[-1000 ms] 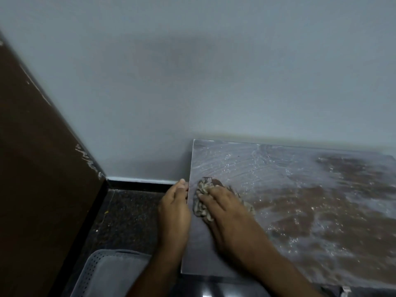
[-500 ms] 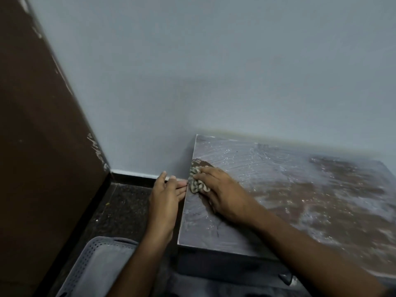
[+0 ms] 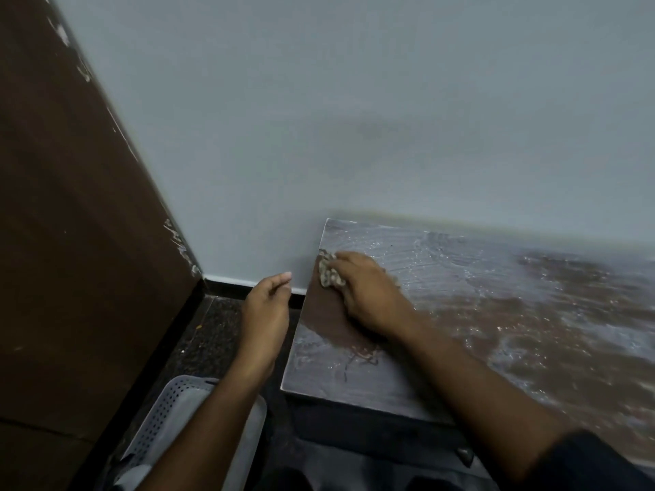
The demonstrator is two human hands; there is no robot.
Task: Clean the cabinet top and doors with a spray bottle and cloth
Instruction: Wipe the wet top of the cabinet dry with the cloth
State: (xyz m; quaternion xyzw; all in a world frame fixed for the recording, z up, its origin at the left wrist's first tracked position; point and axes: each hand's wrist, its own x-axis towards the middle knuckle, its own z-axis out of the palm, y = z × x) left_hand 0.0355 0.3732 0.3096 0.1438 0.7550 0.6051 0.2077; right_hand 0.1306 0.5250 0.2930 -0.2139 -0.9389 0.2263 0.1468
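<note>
Wet film and pale streaks are covering the cabinet top (image 3: pixel 478 313), seen from the head view. The right hand (image 3: pixel 368 288) is pressing a crumpled cloth (image 3: pixel 329 272) flat against the surface near the far-left corner, right at the left edge; its fingers are curling over the wad, gripping it against the palm. A darker, cleaner-looking patch is showing just nearer along that edge (the brown areas toward the right are looking only partly wiped). The left hand (image 3: pixel 266 306) is hovering off the left edge, above the dark floor (image 3: pixel 212 331), fingers loosely curled and grasping nothing. A perforated grey basket (image 3: pixel 170 412) is sitting on the floor below it, beside a brown door (image 3: pixel 71 242). No spray bottle is appearing in view.

Handling, as judged: the cloth is looking soft, light and probably damp, so it is likely bunching under pressure; holding it from above with spread fingers should be keeping it from slipping on the slick surface.
</note>
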